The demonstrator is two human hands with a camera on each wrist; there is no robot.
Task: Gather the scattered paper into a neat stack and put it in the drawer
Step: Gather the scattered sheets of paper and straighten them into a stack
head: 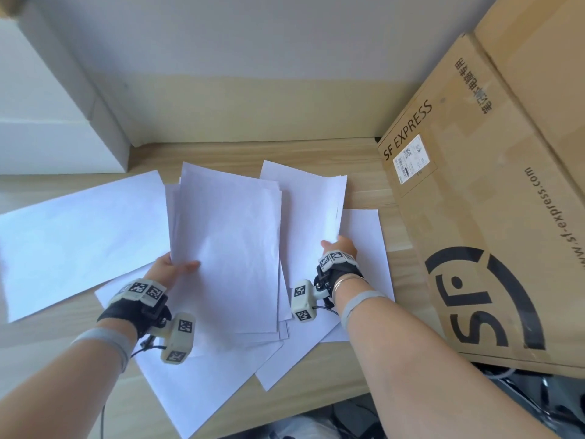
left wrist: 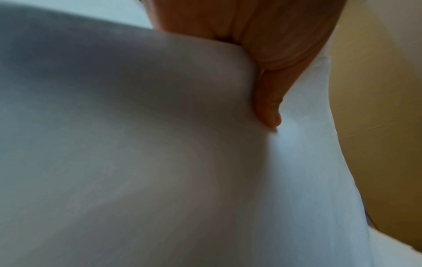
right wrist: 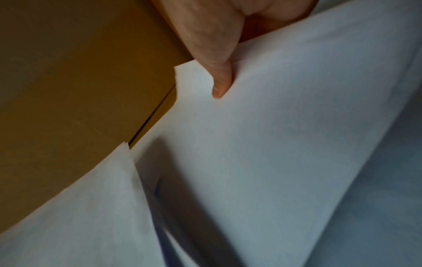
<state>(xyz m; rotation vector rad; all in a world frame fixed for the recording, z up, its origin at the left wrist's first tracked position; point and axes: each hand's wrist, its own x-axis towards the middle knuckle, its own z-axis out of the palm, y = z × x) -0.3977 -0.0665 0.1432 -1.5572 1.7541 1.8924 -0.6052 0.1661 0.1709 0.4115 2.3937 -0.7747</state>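
White paper sheets lie scattered over the wooden desk (head: 357, 153). My left hand (head: 172, 267) pinches a loose bundle of sheets (head: 228, 248) at its left edge, thumb on top; the left wrist view shows the thumb (left wrist: 267, 108) pressing on the paper (left wrist: 137, 162). My right hand (head: 338, 247) pinches the lower corner of another few sheets (head: 310, 204) further right, the thumb (right wrist: 219, 84) lying on that paper (right wrist: 274, 144). More single sheets stay flat: one large sheet (head: 79, 236) at the left, others (head: 205, 384) beneath the bundle. No drawer is in view.
A big cardboard SF Express box (head: 481, 217) stands against the desk's right side, close to my right hand. A white box (head: 57, 122) sits at the back left. The wall (head: 253, 58) runs along the back. Dark cables (head: 538, 400) lie below the desk's front edge.
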